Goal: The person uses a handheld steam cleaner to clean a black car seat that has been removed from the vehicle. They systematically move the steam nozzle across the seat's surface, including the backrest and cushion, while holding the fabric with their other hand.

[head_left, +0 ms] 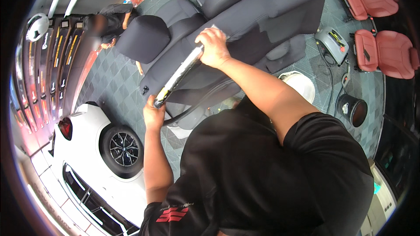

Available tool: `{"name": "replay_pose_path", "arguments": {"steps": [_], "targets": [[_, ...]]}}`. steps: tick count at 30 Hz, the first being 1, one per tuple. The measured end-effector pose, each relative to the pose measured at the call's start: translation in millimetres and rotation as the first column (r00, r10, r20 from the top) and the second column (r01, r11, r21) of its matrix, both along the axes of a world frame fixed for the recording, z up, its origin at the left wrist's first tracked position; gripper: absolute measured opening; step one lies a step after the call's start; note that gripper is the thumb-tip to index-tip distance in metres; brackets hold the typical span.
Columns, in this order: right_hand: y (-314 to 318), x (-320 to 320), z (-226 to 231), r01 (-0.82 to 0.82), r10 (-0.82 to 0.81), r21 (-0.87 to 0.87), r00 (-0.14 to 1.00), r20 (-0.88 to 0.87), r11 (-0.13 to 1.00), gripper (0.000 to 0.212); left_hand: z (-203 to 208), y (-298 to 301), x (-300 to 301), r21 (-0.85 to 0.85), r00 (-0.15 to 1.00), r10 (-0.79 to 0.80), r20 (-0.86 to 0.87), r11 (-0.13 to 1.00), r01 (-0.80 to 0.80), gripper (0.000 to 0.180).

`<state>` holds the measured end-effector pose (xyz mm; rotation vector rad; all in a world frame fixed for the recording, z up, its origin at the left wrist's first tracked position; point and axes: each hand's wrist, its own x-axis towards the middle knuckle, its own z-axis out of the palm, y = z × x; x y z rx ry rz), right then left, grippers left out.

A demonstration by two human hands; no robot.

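A silver vacuum wand point(180, 73) slants between my two hands, its upper end over a dark grey car seat bench point(245, 28). My left hand point(154, 114) is closed round the wand's lower end, beside a yellow-and-black part. Higher up, my right hand point(213, 47) wraps the wand near its head, which shows only as a clear edge past my fingers. From the lower end a dark hose point(199, 104) curves off to the right. Darker patches mark the bench fabric below my right hand.
Another person point(116, 19) leans beside a headrest point(144, 38) at upper left. A white car point(94, 148) stands at left. To the right are a white bucket point(302, 86), a grey machine point(331, 43), a black round container point(352, 110) and red car seats point(387, 52).
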<state>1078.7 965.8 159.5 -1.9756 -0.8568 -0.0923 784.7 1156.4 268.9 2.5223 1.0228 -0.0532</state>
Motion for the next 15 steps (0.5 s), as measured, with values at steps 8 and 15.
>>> {"name": "replay_pose_path", "arguments": {"steps": [8,15], "targets": [[63,-70,45,-0.296,0.295,0.007,0.948,-0.116,0.955,0.036,54,3,-113,0.035,0.986,0.165,0.038,0.985,-0.167,0.024],[-9,-11,93,-0.411,0.413,-0.051,0.894,0.174,0.910,0.023,20,-27,-100,-0.105,0.967,0.135,0.214,0.988,-0.115,0.023]]}}
